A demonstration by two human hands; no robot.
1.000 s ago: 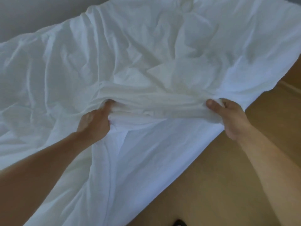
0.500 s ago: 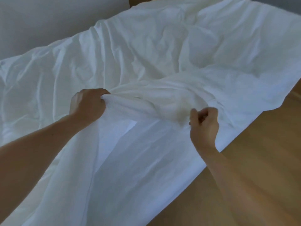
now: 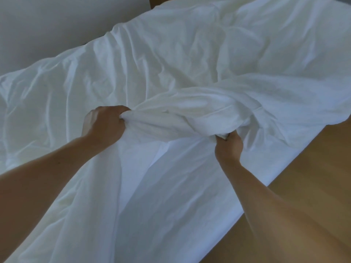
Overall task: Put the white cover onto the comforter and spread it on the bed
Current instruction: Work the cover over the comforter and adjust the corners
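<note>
A white cover (image 3: 171, 186) lies crumpled across the bed, filling most of the view. A thicker bunched roll of white fabric (image 3: 176, 120), which looks like the comforter's edge wrapped in cover, runs between my two hands. My left hand (image 3: 103, 126) grips the left end of that roll with curled fingers. My right hand (image 3: 228, 147) grips the right end, fingers tucked under the fabric. Where cover ends and comforter begins is hard to tell, since both are white.
A wooden floor (image 3: 303, 177) runs along the bed's right side. A pale wall (image 3: 57, 25) stands beyond the bed at the upper left. A brown wooden piece (image 3: 161, 0) shows at the top edge.
My right hand let go of the fabric edge, moved left toward my left hand and gripped the bunched roll again. My left hand rose slightly with its grip kept.
</note>
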